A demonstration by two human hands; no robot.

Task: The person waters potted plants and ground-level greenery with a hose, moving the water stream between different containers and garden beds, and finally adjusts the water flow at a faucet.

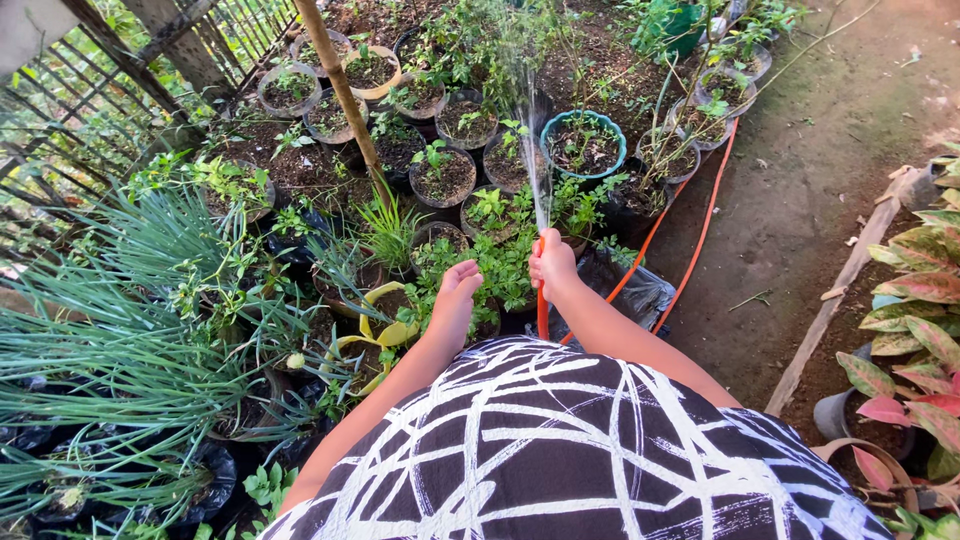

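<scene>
My right hand is closed around the end of an orange hose. A thin spray of water shoots from it up over the potted plants. The hose runs down past my patterned black-and-white top and loops away along the dirt to the right as an orange line. My left hand hovers beside it with fingers loosely curled, holding nothing, above a leafy green pot.
Several plastic pots with seedlings and a teal pot crowd the ground ahead. A wooden pole leans through them. Spiky green plants fill the left. A metal fence stands far left; red-green leaves at right.
</scene>
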